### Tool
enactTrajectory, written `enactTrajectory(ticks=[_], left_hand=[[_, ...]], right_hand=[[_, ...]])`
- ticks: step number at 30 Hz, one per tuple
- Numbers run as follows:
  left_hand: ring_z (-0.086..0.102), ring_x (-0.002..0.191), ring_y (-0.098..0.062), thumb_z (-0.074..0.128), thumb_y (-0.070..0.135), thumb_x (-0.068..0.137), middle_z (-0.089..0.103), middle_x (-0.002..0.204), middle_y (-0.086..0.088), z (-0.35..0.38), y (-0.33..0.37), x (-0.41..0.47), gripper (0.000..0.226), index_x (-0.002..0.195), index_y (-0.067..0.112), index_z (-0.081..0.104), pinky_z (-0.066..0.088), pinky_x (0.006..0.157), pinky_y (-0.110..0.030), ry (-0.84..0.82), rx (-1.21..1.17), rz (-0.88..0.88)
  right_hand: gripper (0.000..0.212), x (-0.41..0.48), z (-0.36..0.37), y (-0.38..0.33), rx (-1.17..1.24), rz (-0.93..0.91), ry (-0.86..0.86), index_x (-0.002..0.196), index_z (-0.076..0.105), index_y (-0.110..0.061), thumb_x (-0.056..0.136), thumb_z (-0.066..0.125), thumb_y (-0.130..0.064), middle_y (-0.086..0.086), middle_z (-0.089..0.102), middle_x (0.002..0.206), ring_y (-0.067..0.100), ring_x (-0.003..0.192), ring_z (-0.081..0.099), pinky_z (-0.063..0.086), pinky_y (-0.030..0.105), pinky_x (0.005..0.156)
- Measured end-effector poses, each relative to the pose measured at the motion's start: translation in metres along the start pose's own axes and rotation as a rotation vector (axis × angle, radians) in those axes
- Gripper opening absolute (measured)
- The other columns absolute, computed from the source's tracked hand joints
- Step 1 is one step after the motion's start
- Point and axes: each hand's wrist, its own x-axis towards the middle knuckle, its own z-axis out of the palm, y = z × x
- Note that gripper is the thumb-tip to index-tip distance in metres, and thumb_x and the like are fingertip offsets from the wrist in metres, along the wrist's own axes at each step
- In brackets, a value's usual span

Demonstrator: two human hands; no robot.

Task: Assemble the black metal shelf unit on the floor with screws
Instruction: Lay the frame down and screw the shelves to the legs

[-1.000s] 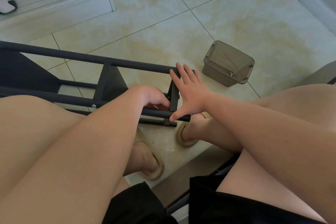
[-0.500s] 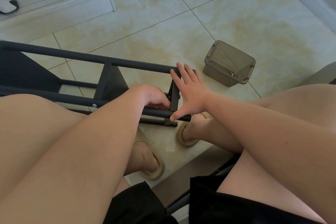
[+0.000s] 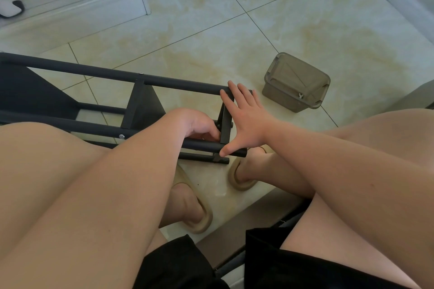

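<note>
The right hand [image 3: 246, 122] lies spread and flat against the right end of the black metal shelf unit [image 3: 145, 110], its straight fingers [image 3: 234, 91] reaching up to the end of the far rail [image 3: 117, 74] and its thumb touching the end of the near rail [image 3: 204, 145], so the upright end bracket [image 3: 225, 124] sits under the palm side of the hand. The left hand [image 3: 199, 124] reaches in from the near left, just left of that bracket and just above the near rail, with its fingers curled under and its thumb tip against the bracket; whether it pinches anything there I cannot tell, since the fingertips are hidden. The shelf unit lies on its side on the pale tiled floor [image 3: 305, 7], stretching away to the left edge of view from both hands, with a dark panel between the rails and a silver screw head [image 3: 121, 136] showing on the near rail, well left of the left hand. To the far right of the right hand, apart from the frame, stands a smoky translucent plastic box [image 3: 296, 82] with a small silvery piece [image 3: 300, 95] inside it. Under the near rail the person's feet rest in tan sandals [image 3: 239, 179], one below each hand, and bare knees fill the near corners. At the far left, shoes [image 3: 9, 0] sit on a low white ledge
</note>
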Motion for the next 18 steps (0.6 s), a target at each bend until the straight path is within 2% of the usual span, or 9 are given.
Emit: enactTrajectory(ticks=[3, 6, 10, 14, 18], left_hand=[[0.063, 0.097, -0.025, 0.071, 0.023, 0.08, 0.074, 0.091, -0.004, -0.0003, -0.0017, 0.0011, 0.012, 0.086, 0.014, 0.077, 0.044, 0.106, -0.044, -0.003, -0.018, 0.017], [0.064, 0.097, -0.024, 0.076, 0.03, 0.075, 0.074, 0.092, -0.003, -0.0002, -0.001, 0.0033, 0.021, 0.088, 0.014, 0.077, 0.046, 0.103, -0.043, 0.037, 0.007, 0.016], [0.061, 0.09, -0.024, 0.074, 0.03, 0.077, 0.071, 0.085, -0.002, -0.0011, -0.0014, 0.0058, 0.017, 0.086, 0.015, 0.077, 0.044, 0.101, -0.041, 0.018, 0.017, -0.003], [0.063, 0.101, -0.026, 0.072, 0.03, 0.07, 0.074, 0.098, -0.005, -0.0018, -0.0021, 0.0019, 0.03, 0.094, 0.014, 0.08, 0.039, 0.112, -0.05, -0.028, -0.012, -0.004], [0.064, 0.097, -0.023, 0.073, 0.028, 0.081, 0.074, 0.093, -0.002, 0.0004, -0.0007, 0.0008, 0.013, 0.086, 0.016, 0.076, 0.044, 0.107, -0.044, 0.048, 0.004, 0.014]], right_hand=[[0.153, 0.0001, 0.0005, -0.0002, 0.0, 0.0, 0.001, 0.16, -0.014, -0.015, 0.055, 0.07, -0.088, 0.014, -0.026, 0.165, 0.035, 0.153, -0.022, -0.012, 0.05, 0.122], [0.153, -0.0001, 0.0001, 0.0002, -0.004, 0.002, 0.001, 0.16, -0.014, -0.015, 0.055, 0.07, -0.088, 0.014, -0.025, 0.165, 0.035, 0.153, -0.021, -0.012, 0.05, 0.122], [0.153, 0.0001, -0.0005, 0.0006, -0.011, -0.003, 0.008, 0.161, -0.012, -0.015, 0.054, 0.069, -0.09, 0.014, -0.022, 0.166, 0.036, 0.153, -0.018, -0.009, 0.051, 0.124], [0.153, -0.0003, -0.0018, -0.0003, -0.031, -0.001, 0.022, 0.161, -0.008, -0.014, 0.053, 0.069, -0.09, 0.015, -0.017, 0.167, 0.036, 0.154, -0.013, -0.006, 0.05, 0.125], [0.153, -0.0019, -0.0031, -0.0015, -0.045, -0.002, 0.045, 0.161, -0.005, -0.013, 0.052, 0.069, -0.09, 0.015, -0.012, 0.167, 0.036, 0.154, -0.009, -0.004, 0.049, 0.124]])
